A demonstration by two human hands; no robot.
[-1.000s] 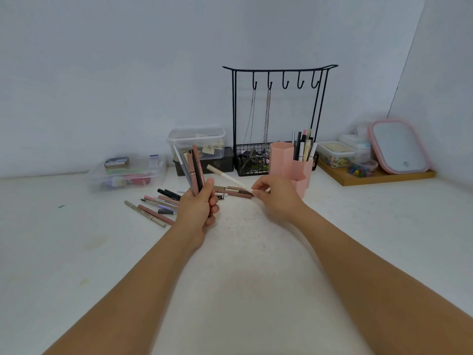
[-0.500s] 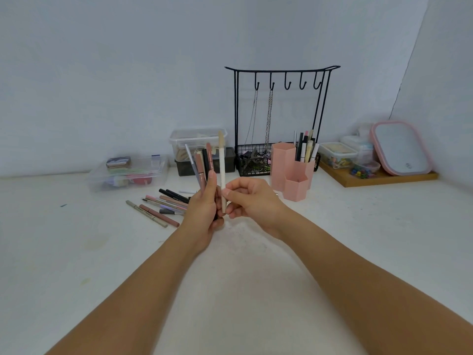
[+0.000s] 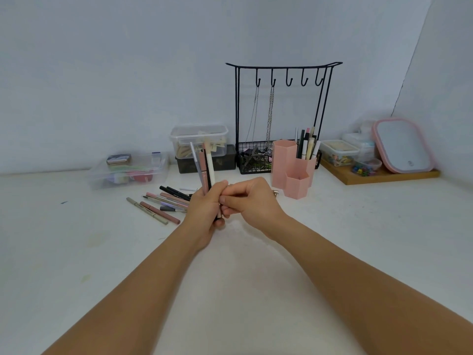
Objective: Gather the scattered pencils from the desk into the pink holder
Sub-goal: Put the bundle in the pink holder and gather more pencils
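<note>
My left hand (image 3: 204,208) is shut on an upright bundle of pencils (image 3: 203,166), pink, grey, black and white, in front of me above the desk. My right hand (image 3: 252,201) presses against it from the right, its curled fingertips on the lower shaft of the white pencil (image 3: 210,167). Several more pencils (image 3: 163,202) lie scattered on the desk just left of my left hand. The pink holder (image 3: 284,160), made of three hexagonal cups, stands behind my right hand; its back cup holds several pencils. A metal pencil end (image 3: 276,193) pokes out behind my right hand.
A clear flat box (image 3: 128,172) sits at the back left, with two stacked boxes (image 3: 199,139) beside it. A black wire hook stand (image 3: 281,111) with chains rises behind the holder. A wooden tray (image 3: 378,176) with small containers and a pink-framed mirror (image 3: 401,146) fills the right corner.
My right hand picked the white pencil off the desk, stood it upright and brought it into the bundle in my left hand. The two hands now touch.
</note>
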